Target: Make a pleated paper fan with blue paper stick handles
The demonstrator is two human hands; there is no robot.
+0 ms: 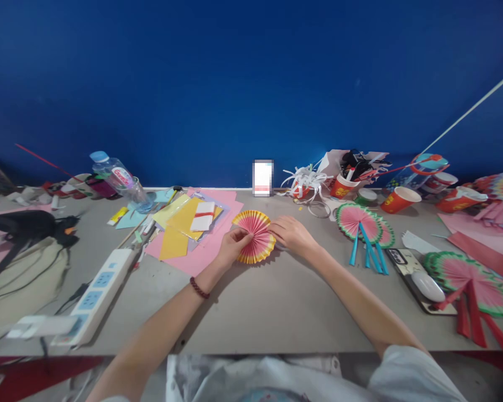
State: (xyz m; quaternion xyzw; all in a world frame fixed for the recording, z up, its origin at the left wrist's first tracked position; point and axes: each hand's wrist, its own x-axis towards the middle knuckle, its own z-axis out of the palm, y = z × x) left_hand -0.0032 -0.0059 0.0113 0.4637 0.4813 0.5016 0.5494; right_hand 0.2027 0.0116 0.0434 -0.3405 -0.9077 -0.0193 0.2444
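A round pleated paper rosette (pixel 257 237), pink in the middle with a yellow scalloped rim, is between my hands over the grey table. From the left, my left hand (pixel 236 241) pinches it, with thumb and fingertips reaching to its centre. My right hand (pixel 291 233) has bent fingers closed on the rosette's right edge; the fingertips are partly hidden. Left of the rosette lie pink paper sheets (pixel 228 207) with yellow paper (pixel 174 242) and a white packet with a red band (pixel 203 216) on top.
Finished watermelon-coloured paper fans (pixel 358 222) lie to the right, near a phone (pixel 402 273) with a white mouse (pixel 428 286) on it. Red paper cups (pixel 398 200) stand behind. At left are a power strip (pixel 96 296) and a tilted plastic bottle (pixel 119 176).
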